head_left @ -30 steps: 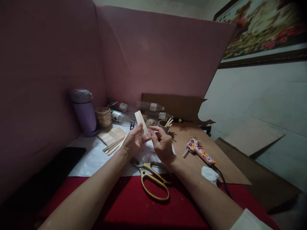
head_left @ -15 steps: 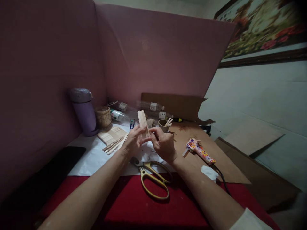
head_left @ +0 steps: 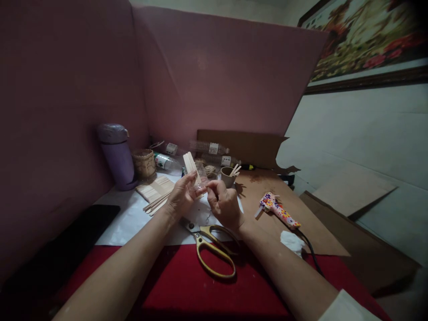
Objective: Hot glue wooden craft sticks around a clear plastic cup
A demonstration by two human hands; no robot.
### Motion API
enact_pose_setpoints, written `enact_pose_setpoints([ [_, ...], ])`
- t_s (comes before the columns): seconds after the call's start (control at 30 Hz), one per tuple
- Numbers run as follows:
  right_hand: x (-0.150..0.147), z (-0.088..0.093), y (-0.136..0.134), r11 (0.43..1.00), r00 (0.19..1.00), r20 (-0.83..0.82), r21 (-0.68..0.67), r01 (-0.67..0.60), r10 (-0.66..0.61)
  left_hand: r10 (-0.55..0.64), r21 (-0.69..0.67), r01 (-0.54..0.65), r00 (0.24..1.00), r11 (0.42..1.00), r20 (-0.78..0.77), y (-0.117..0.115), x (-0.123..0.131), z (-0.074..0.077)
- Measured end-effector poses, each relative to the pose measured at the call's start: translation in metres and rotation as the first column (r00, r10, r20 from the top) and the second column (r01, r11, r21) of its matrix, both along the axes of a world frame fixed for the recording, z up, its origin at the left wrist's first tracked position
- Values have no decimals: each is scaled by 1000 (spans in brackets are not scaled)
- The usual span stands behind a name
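Observation:
Clasped in my left hand [head_left: 182, 195] is a clear plastic piece [head_left: 202, 176] that looks like part of a bottle, with a few wooden craft sticks [head_left: 190, 163] standing side by side against it. My right hand [head_left: 225, 204] is closed in a pinch at the lower right edge of the plastic; whatever lies between its fingertips is too small to make out. Below both hands lie scissors [head_left: 216, 266] with gold handles, their blades partly hidden. A pile of craft sticks [head_left: 157, 189] rests on white paper left of my left hand.
A floral hot glue gun [head_left: 279, 210] lies on cardboard at the right, its cord running forward past a crumpled white tissue [head_left: 292, 242]. Behind my hands are a cup [head_left: 228, 178] holding sticks, twine [head_left: 210, 170] and plastic bottles [head_left: 167, 163]. A purple tumbler [head_left: 117, 160] and woven basket [head_left: 144, 165] stand left.
My left hand has shifted slightly left with the sticks and plastic, tilting the sticks further left. The right hand stays close, its pinch at the plastic's edge, and more twine shows behind.

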State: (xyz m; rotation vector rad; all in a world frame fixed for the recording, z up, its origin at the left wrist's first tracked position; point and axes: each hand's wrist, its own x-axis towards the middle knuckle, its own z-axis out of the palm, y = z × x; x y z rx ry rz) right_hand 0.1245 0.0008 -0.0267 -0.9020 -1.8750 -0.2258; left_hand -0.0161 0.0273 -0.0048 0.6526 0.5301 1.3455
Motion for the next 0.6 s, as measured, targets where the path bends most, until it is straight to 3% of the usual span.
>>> enact_pose_setpoints([
  [0.23,2,10,1,991,951,-309,-134,-23,-20,-34,-47,35,999,998,22,2,-1,-2],
  [0.4,8,11,15,982,856,-511,-188,-25,-77,-28,-114,33,999,993,46,5,0,-4],
  [0.5,15,14,23,989,760,-644,-146,-12,-86,-38,-155,44,998,987,40,6,-1,-4],
  [0.6,29,21,34,996,674,-734,-38,80,-82,-13,-163,18,999,986,32,7,-2,-4],
])
